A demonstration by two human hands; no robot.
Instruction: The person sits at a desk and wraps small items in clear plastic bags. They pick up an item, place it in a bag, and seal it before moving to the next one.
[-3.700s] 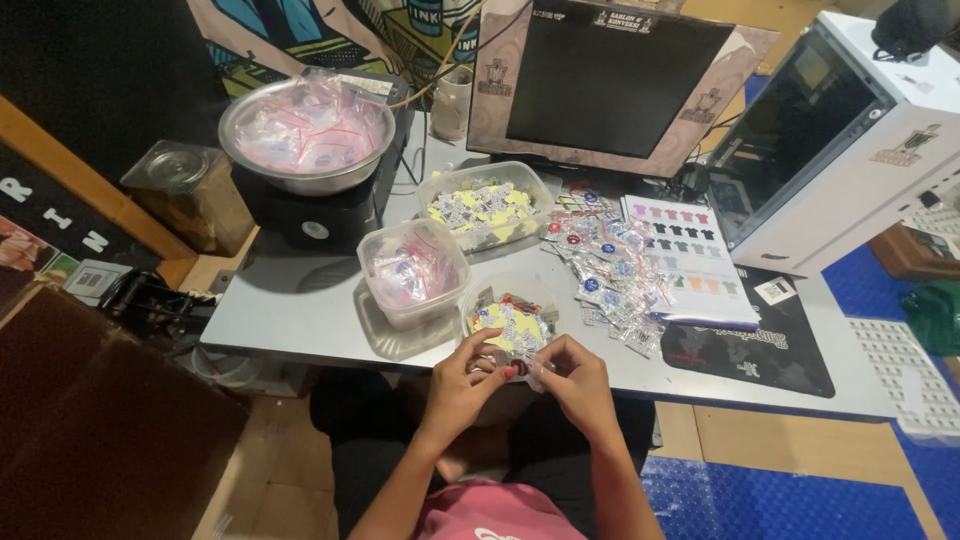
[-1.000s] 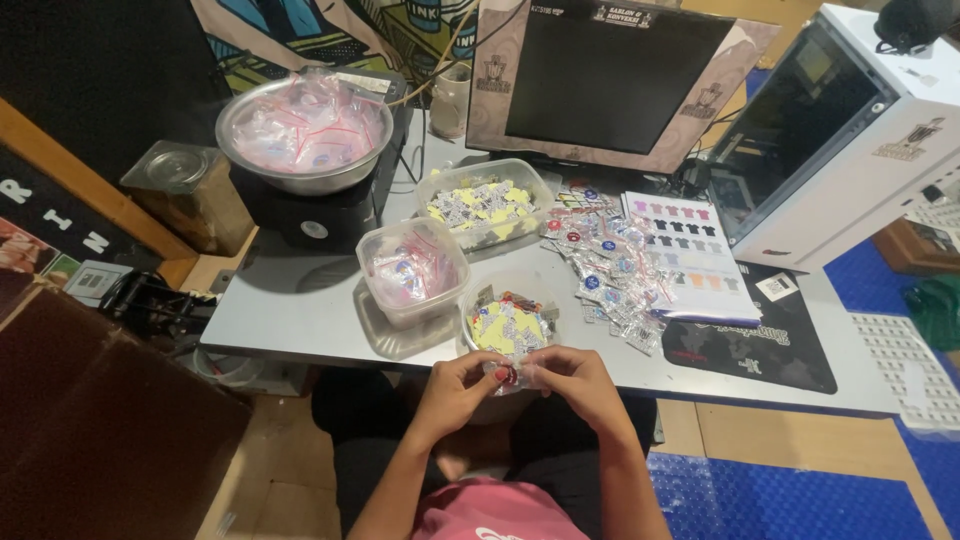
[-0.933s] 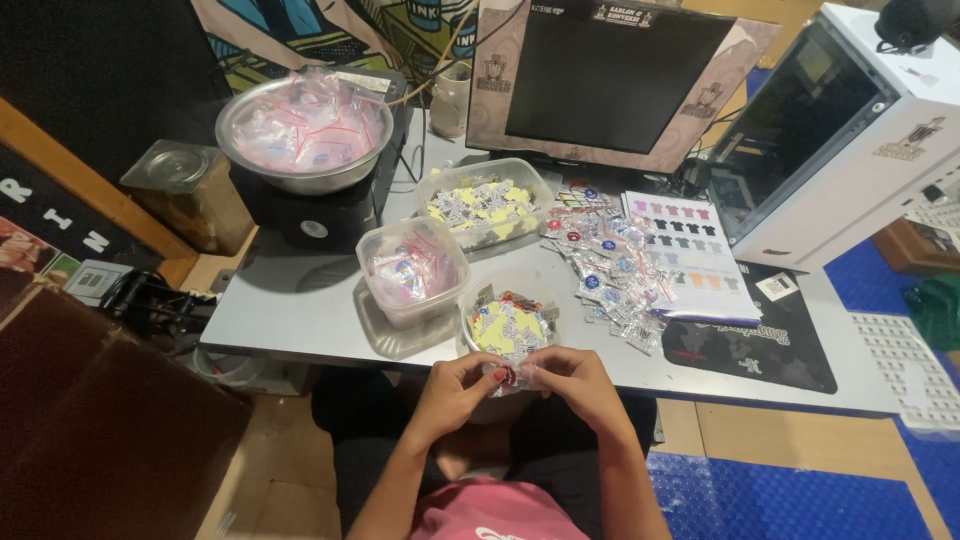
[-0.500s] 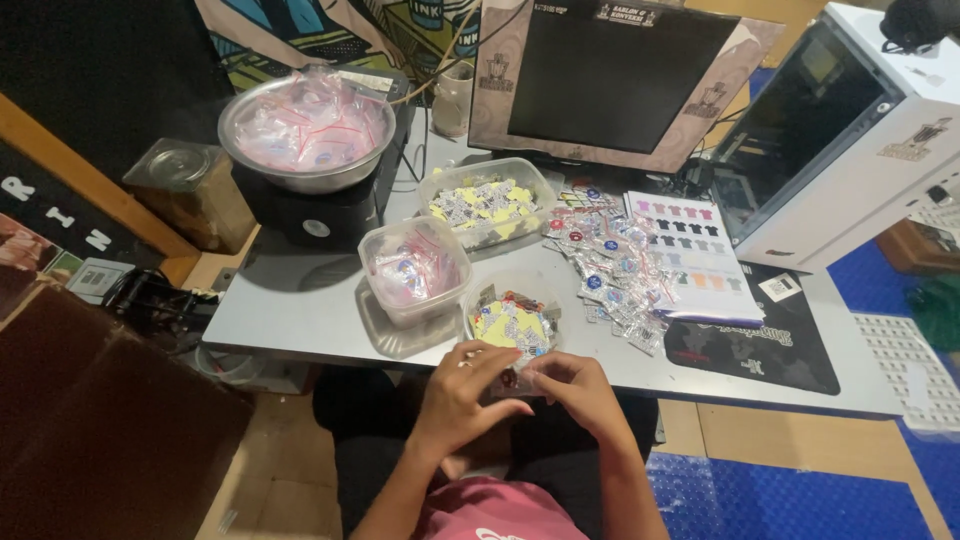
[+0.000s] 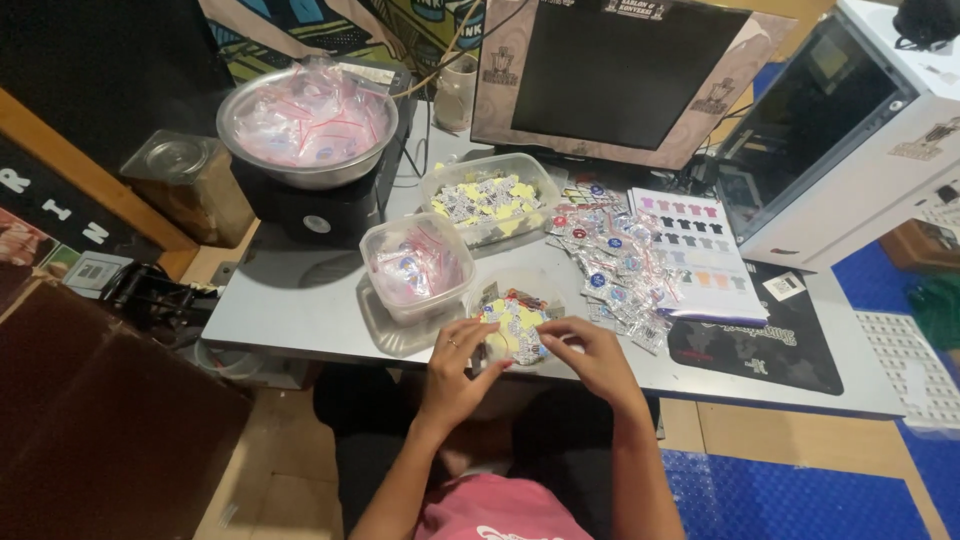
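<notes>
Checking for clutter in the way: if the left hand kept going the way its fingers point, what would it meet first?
Probably the small round container of yellow stickers: the left hand points up and slightly right at it, close to its rim. Depth is hard to judge.

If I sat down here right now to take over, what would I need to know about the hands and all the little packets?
Left hand and right hand: both at the table's near edge, fingertips together at the small clear container of yellow and white pieces; what they pinch is too small to tell.
Square tub and metal bowl: hold little clear bags.
Far tub: more yellow and white pieces.
Loose packets lie beside a printed sheet.
Done or left: cannot tell.
</notes>
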